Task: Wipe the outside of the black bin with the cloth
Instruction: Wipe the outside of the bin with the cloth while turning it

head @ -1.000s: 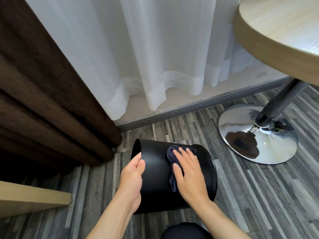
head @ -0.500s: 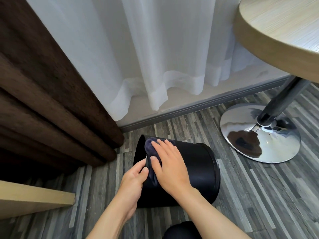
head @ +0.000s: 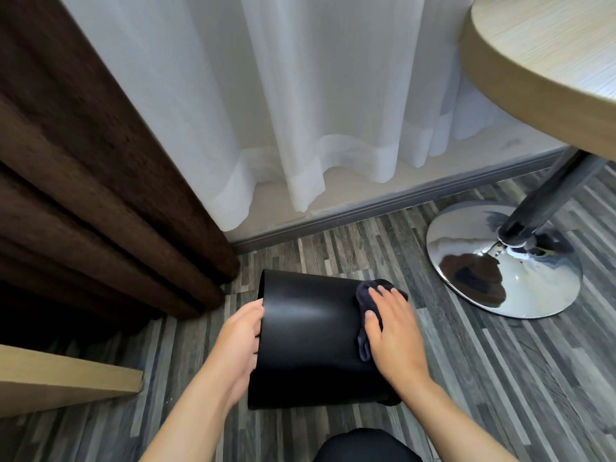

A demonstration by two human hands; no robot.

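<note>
The black bin [head: 306,331] lies on its side on the striped grey floor, its open mouth facing left. My left hand [head: 238,345] grips the rim at the mouth, thumb on the outer wall. My right hand [head: 393,331] presses a dark blue cloth [head: 365,308] flat against the bin's upper right side, near its base end. Most of the cloth is hidden under my palm.
A brown curtain [head: 100,195] hangs close on the left, a white sheer curtain [head: 300,111] behind. A round table's chrome foot [head: 503,261] stands on the right, its wooden top [head: 546,61] overhead. A wooden board edge [head: 66,378] juts in at lower left. My dark knee [head: 366,445] shows at the bottom.
My right hand slid the cloth from the bin's mouth end across to its base end on the right. The left hand kept its hold on the rim.
</note>
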